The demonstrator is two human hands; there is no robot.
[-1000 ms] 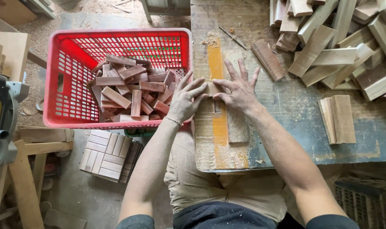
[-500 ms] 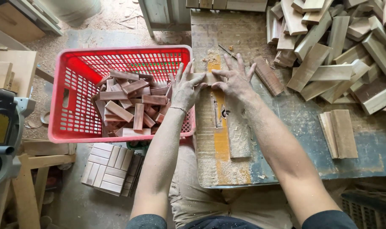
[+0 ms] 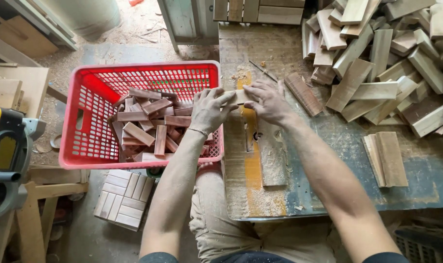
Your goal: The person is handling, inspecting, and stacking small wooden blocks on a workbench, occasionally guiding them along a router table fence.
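Two hands meet at a small wood block [image 3: 238,96] on the bench [image 3: 328,160]: beside the red crate [image 3: 80,141] of offcuts, the left hand [image 3: 209,109] and right hand [image 3: 265,101] pinch its ends, having slid it forward along the yellow strip [image 3: 253,170]; a pile of slats [image 3: 382,58] lies right.

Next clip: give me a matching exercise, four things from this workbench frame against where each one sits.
Things:
1. small wood piece
2. red crate
3. pile of wood offcuts
4. yellow power tool

Places:
A. far left edge of the view
B. between both hands
C. upper right of the bench
D. left of the bench, holding dark blocks

Pairs: 1-B, 2-D, 3-C, 4-A
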